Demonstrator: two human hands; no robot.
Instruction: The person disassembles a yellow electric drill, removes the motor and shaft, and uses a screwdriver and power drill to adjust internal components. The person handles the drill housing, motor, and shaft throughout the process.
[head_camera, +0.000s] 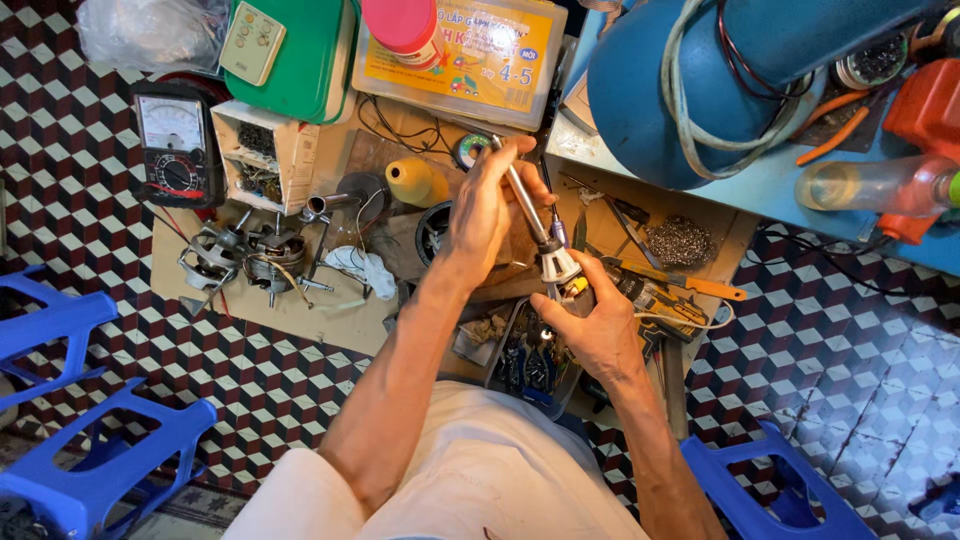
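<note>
The left hand has its fingers wrapped round the shaft of a long metal soldering iron with a white flared collar, held tilted above the brown cardboard work mat. The right hand is curled closed on a small yellow-tipped part, touching the iron's collar end.

Risks, as judged:
- Fingers sit close to the iron's working end; a slip could burn them.
- Loose wire and a dismantled grey motor, left of the iron on the mat, could snag or scorch.
</note>
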